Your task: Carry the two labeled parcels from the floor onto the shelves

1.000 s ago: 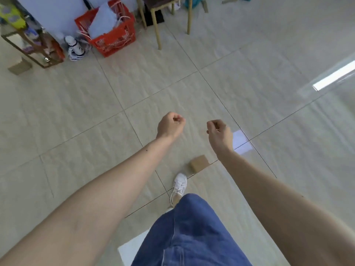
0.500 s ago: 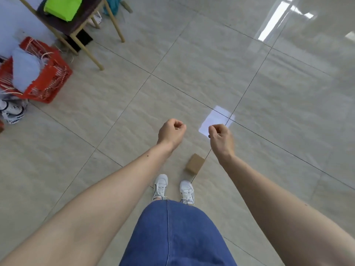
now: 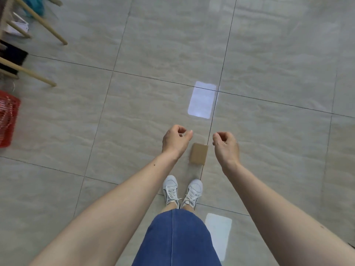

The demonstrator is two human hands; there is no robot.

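Observation:
A small brown cardboard parcel (image 3: 198,153) lies flat on the tiled floor just in front of my two white shoes. No label shows on its upper face. My left hand (image 3: 175,141) hangs above the floor to the parcel's left, fingers loosely curled and holding nothing. My right hand (image 3: 225,145) hangs to the parcel's right, fingers likewise curled and empty. Both hands are apart from the parcel. A second parcel and the shelves are out of view.
Wooden legs of a table or chair (image 3: 36,18) slant across the upper left, with dark and white things beneath. A red plastic basket (image 3: 7,118) sits at the left edge. Bright rectangular light reflections (image 3: 201,99) lie on the glossy tiles ahead and beside my feet.
The view has swung right and down, so the basket and wooden legs slid to the left edge. The parcel now lies between my hands. Both fists have loosened slightly.

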